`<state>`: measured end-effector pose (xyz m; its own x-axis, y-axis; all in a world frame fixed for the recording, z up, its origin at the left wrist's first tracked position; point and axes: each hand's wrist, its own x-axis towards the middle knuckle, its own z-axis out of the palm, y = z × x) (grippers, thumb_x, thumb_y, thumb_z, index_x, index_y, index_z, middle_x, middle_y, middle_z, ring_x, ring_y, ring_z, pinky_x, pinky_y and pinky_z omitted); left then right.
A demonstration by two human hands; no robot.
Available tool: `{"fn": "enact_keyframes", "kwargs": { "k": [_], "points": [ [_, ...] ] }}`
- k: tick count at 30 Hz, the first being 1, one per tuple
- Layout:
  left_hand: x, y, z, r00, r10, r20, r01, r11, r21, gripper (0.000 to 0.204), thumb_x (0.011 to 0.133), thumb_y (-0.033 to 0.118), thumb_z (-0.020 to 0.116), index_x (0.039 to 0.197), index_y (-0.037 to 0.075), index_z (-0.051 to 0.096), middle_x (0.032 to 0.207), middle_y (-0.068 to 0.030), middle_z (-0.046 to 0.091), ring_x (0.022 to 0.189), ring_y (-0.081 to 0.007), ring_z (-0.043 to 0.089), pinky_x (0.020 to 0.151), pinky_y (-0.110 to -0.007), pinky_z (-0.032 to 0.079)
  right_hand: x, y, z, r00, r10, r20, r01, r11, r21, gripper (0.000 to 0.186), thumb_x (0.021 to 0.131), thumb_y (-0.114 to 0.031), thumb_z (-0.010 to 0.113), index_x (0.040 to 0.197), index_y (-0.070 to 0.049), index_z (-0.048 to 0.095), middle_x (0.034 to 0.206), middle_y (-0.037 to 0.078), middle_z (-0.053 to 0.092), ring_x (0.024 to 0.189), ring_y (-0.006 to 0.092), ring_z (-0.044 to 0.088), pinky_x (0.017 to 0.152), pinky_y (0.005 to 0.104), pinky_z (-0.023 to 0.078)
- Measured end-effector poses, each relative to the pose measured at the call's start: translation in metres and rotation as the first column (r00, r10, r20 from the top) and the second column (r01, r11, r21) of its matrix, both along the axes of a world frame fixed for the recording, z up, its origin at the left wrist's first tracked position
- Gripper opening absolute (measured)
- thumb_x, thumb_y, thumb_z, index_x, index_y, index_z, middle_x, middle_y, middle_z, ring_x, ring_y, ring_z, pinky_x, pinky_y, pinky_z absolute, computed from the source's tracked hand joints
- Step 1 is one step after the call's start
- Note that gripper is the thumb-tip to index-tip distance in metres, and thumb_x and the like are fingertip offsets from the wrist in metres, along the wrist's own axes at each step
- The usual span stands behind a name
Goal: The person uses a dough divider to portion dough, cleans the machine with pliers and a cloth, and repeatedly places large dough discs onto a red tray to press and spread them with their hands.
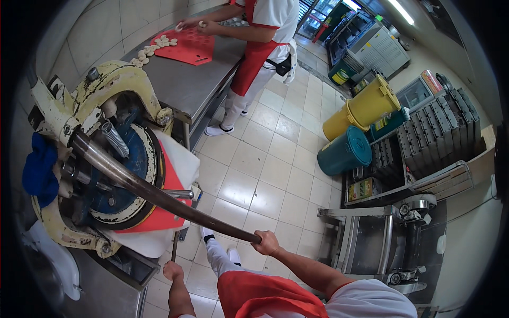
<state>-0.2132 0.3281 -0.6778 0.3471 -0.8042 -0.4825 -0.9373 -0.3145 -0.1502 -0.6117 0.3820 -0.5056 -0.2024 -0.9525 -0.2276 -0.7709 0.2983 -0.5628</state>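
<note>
My right hand (266,243) is closed around the end of a long, dark metal lever (154,194). That lever runs back to a cream-painted, worn dough press (124,74) at the left. The press has a round blue head (130,183) and a coil spring (114,138). Lower down, my left hand (173,271) is wrapped around a thin metal rod (175,246) beside the machine. Under the head lies a red sheet (168,216) over a white board (180,156); what sits beneath the head is hidden.
Beyond the press, a co-worker in a red apron (248,66) handles dough pieces (165,41) at a steel table (177,87) with a red board (196,50). At right stand yellow bins (366,103), a teal bin (344,151), stacked metal pans (437,127) and a roller machine (371,238).
</note>
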Motion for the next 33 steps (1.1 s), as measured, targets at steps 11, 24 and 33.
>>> {"fn": "enact_keyframes", "kwargs": {
  "k": [11, 24, 33],
  "points": [
    [-0.0022, 0.0016, 0.002, 1.0, -0.02, -0.001, 0.02, 0.999, -0.035, 0.008, 0.08, 0.012, 0.068, 0.083, 0.008, 0.074, 0.09, -0.012, 0.074, 0.085, -0.0282, 0.073, 0.074, -0.036, 0.059, -0.0009, -0.0002, 0.0022, 1.0, 0.003, 0.009, -0.003, 1.0, 0.003, 0.021, 0.073, -0.022, 0.072, 0.074, -0.007, 0.058, 0.068, 0.017, 0.063, 0.068, 0.0412, 0.063, 0.063, 0.0495, 0.05],
    [-0.0021, -0.0014, 0.0018, 0.999, 0.025, -0.038, -0.024, 0.999, 0.029, 0.011, 0.081, 0.012, 0.069, 0.088, 0.008, 0.076, 0.098, -0.013, 0.074, 0.092, -0.0303, 0.073, 0.079, -0.039, 0.06, -0.0025, 0.0004, 0.0011, 1.0, 0.016, 0.013, -0.016, 1.0, -0.011, 0.021, 0.073, -0.022, 0.072, 0.073, -0.006, 0.058, 0.066, 0.018, 0.062, 0.066, 0.0414, 0.063, 0.061, 0.049, 0.05],
    [-0.0016, 0.0008, -0.0047, 1.0, 0.004, -0.012, -0.004, 1.0, -0.008, 0.007, 0.081, 0.012, 0.068, 0.084, 0.009, 0.074, 0.092, -0.0116, 0.074, 0.087, -0.0284, 0.073, 0.075, -0.037, 0.06, -0.0021, -0.0027, 0.0064, 1.0, 0.008, 0.009, -0.008, 1.0, 0.006, 0.022, 0.073, -0.022, 0.072, 0.074, -0.006, 0.057, 0.065, 0.018, 0.061, 0.066, 0.042, 0.062, 0.061, 0.0499, 0.049]
  ]
}}
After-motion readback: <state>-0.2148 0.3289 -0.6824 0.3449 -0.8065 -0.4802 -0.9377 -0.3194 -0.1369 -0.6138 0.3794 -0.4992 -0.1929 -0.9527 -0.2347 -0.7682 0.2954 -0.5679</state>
